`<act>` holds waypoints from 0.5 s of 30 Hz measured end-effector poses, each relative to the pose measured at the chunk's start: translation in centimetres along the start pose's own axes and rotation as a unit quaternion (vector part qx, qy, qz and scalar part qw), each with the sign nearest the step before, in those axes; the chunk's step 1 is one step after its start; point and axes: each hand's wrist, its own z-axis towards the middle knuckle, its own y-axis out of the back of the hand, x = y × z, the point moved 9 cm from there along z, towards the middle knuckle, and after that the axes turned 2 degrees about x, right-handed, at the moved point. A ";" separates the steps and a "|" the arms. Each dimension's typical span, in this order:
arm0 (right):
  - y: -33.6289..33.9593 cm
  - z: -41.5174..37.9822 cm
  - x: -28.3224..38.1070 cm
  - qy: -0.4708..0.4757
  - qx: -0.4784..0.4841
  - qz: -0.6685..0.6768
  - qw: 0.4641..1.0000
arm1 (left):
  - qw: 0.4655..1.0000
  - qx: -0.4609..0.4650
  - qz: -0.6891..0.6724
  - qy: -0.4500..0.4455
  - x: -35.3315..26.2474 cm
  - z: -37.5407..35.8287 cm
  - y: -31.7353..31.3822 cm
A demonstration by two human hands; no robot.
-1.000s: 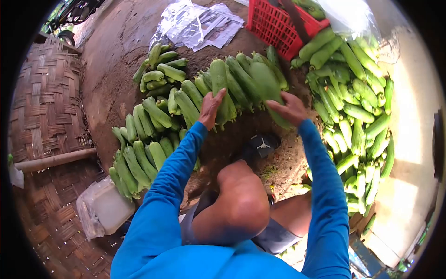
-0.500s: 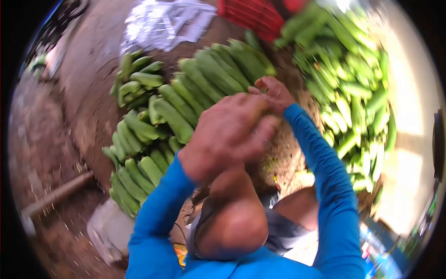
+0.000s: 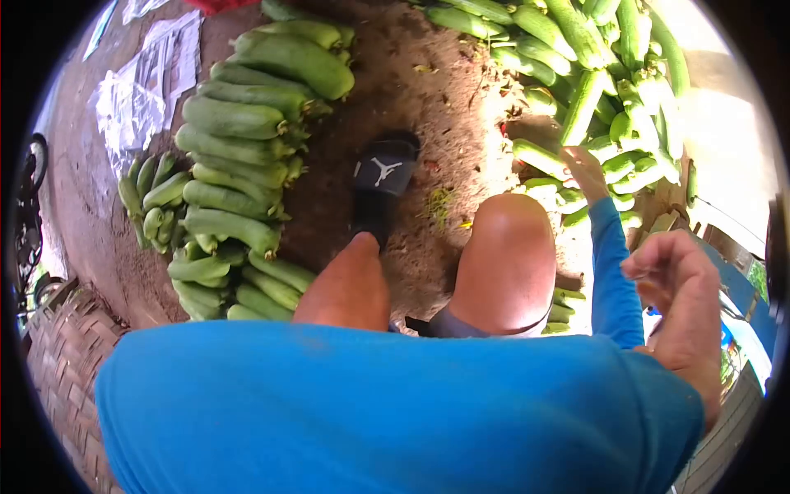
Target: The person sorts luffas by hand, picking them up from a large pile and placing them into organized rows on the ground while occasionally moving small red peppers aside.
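Note:
My right hand [image 3: 586, 174] reaches to the near side of the loose cucumber pile [image 3: 584, 82]. Its fingers are closed at the end of a green cucumber [image 3: 539, 156], partly hiding that end. Across my body, my left hand [image 3: 683, 309] is raised at the right, beside the right sleeve. Its fingers are loosely bent and apart, with nothing visible in them. Left of my legs, large green cucumbers [image 3: 234, 118] lie side by side in a stacked row. A smaller group of cucumbers [image 3: 164, 193] lies against the row's outer side.
A black sandal [image 3: 387, 169] is on my foot on the dirt ground [image 3: 420, 90]. Silvery plastic sheeting [image 3: 136, 107] lies at the upper left, near a red crate's edge [image 3: 218, 4]. A woven basket-like surface [image 3: 74, 370] is at the lower left, a pale wall [image 3: 732, 132] at right.
My view and body have turned toward the loose pile. My right hand has moved from the stacked row to a cucumber in that pile; my left hand has swung over to the right.

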 end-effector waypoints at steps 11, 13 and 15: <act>-2.0 13.7 6.5 0.005 -0.188 -0.244 0.951 | 0.979 0.144 0.017 0.141 10.1 8.0 -6.1; -1.5 13.6 7.8 0.014 -0.206 -0.227 0.952 | 0.973 0.153 -0.010 0.172 13.2 6.5 -8.5; -1.5 14.3 7.9 0.007 -0.155 -0.228 0.961 | 0.974 0.147 -0.018 0.170 15.4 5.5 -10.6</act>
